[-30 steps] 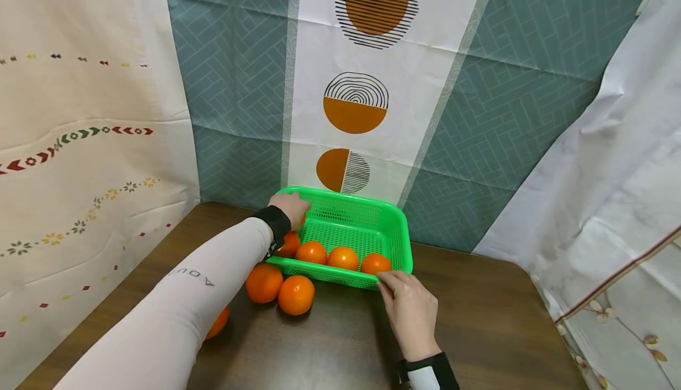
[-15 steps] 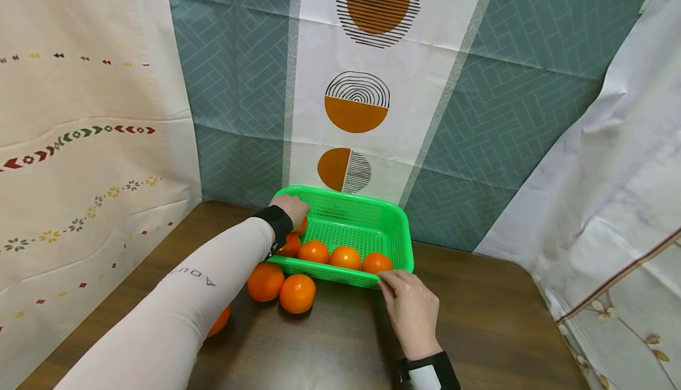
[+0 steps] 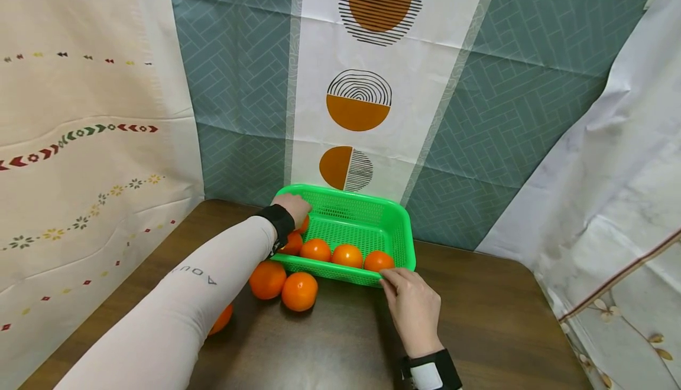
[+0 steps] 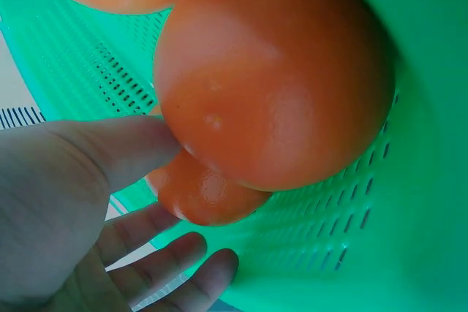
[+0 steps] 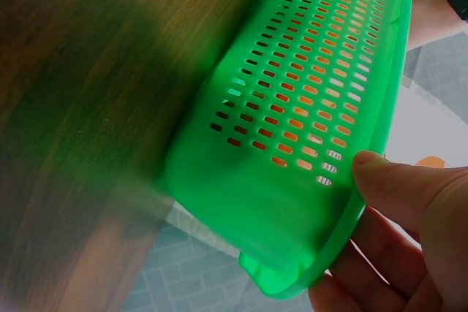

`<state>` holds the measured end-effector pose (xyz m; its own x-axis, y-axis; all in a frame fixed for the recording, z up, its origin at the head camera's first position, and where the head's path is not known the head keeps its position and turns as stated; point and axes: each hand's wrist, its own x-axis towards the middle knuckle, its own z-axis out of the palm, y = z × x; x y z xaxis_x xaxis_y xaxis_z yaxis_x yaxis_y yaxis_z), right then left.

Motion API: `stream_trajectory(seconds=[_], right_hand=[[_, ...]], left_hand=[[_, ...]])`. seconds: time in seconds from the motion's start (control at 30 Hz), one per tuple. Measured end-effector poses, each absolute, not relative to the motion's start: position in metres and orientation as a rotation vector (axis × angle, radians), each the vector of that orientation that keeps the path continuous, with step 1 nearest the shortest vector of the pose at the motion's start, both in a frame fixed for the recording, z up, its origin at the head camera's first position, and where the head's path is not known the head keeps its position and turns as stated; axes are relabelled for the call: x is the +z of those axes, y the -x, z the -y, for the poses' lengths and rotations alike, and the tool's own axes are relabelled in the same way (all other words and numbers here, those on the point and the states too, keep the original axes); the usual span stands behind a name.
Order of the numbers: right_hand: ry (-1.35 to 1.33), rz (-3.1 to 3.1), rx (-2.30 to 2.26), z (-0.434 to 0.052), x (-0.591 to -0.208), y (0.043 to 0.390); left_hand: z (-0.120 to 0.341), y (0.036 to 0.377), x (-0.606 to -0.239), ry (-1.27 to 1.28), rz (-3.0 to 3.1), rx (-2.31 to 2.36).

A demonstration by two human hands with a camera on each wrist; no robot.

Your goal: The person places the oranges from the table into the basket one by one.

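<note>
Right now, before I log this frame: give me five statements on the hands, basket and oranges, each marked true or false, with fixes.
1. The right hand holds the rim of the green basket. True.
2. The left hand is outside the basket. False: the left hand reaches into its left end, by an orange.
3. Every orange in view is inside the basket. False: three oranges lie outside it on the table.
4. A row of oranges lies along the basket's near side. True.
5. Both wrists wear black bands. True.
</note>
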<state>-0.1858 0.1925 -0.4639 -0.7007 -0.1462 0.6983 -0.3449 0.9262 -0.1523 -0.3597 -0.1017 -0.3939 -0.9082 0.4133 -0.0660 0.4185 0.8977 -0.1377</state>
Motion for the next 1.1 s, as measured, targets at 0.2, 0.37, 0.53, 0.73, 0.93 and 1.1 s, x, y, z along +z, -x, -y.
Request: stream_trajectory(seconds=[0.2, 0.37, 0.53, 0.73, 0.93, 1.1], right_hand=[[-0.35, 2.349, 0.351, -0.192, -0.464, 0.186], [-0.347, 2.35, 0.351, -0.192, -0.462, 0.186], [-0.348, 2.342, 0.353, -0.194, -0.462, 0.186], [-0.352, 2.346, 0.356, -0.194, -0.462, 0.186], [-0.356, 2.345, 0.355, -0.194, -0.462, 0.186], [-0.354, 2.351, 0.357, -0.194, -0.463, 0.186]], left_hand=[[0.102, 0.349, -0.386, -0.693, -3.045, -0.235], [0.098, 0.335, -0.369, -0.666, -3.046, -0.196], [0.099, 0.333, -0.366, -0.647, -3.076, -0.185], [0.107, 0.335, -0.379, -0.662, -3.161, -0.195], [0.114, 0.317, -0.377, -0.701, -3.221, -0.144], [0.119, 0.303, -0.378, -0.746, -3.234, -0.167]])
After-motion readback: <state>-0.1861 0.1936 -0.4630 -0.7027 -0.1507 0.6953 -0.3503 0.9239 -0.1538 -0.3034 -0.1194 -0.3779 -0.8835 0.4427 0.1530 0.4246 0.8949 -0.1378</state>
